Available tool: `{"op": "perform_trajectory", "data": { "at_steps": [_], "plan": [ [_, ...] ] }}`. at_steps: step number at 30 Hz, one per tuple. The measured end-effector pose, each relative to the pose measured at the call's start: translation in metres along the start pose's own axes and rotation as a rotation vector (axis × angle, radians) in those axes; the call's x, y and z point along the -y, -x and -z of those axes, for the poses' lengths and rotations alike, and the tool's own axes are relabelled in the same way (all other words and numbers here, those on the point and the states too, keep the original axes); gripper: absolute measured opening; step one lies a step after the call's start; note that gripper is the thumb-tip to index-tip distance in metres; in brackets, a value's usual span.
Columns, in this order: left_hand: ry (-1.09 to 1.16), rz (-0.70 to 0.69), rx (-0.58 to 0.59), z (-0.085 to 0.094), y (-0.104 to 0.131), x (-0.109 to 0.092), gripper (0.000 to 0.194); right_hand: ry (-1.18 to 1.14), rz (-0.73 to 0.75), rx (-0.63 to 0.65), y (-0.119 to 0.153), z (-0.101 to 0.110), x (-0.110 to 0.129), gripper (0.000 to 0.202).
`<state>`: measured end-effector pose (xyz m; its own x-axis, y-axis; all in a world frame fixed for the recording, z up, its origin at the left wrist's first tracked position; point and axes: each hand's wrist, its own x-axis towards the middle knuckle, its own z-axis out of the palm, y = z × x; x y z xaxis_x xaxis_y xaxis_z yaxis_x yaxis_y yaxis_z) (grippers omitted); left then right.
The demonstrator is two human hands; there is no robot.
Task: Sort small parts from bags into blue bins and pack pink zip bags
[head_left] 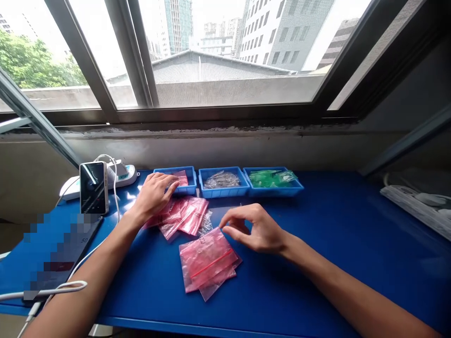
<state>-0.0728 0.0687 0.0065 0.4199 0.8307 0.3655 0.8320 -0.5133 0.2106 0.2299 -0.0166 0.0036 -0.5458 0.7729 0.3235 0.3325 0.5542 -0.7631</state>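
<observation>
My left hand (155,195) reaches to the left blue tray (192,188), fingers stretched over its near edge and thumb apart from them. Inside that tray lies a pink bag (182,177). Below the hand, a loose pile of pink zip bags (185,213) covers the table. My right hand (259,230) is curled, with thumb and forefinger pinched at the top right corner of a pink zip bag (207,256). That bag lies on other pink bags, its red zip strip slanting across it. A small clear packet (206,223) of shiny bits sits between the two groups of bags.
The middle blue tray (225,191) holds clear packets, and the right blue tray (275,191) holds green ones. At left are a propped phone (93,188), a power strip (127,176), a partly blurred dark device (66,258) and white cables. Another strip (419,209) is at right.
</observation>
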Motion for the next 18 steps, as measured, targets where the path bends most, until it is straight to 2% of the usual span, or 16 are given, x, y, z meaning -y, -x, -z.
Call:
{"op": "perform_trajectory", "data": {
  "at_steps": [2,4,8,10,12,18],
  "plan": [
    [0.003,-0.011,-0.044,0.002,0.0,-0.004,0.047,0.057,0.054,0.115,0.0,0.005,0.004,0.018],
    [0.006,-0.031,-0.088,0.003,0.001,-0.009,0.046,0.127,0.073,0.238,0.001,0.009,0.011,0.033],
    [0.042,-0.084,-0.108,0.006,0.001,-0.018,0.04,0.234,0.006,0.466,0.004,0.01,0.024,0.059],
    [0.068,-0.107,-0.103,0.006,0.001,-0.021,0.038,0.268,-0.005,0.497,0.005,0.008,0.025,0.069],
    [0.092,-0.121,-0.096,0.006,0.0,-0.022,0.037,0.291,0.015,0.49,0.007,0.006,0.021,0.069],
    [0.174,-0.154,-0.087,0.005,0.0,-0.026,0.032,0.268,0.067,0.416,0.007,0.005,0.01,0.038]
  ]
}}
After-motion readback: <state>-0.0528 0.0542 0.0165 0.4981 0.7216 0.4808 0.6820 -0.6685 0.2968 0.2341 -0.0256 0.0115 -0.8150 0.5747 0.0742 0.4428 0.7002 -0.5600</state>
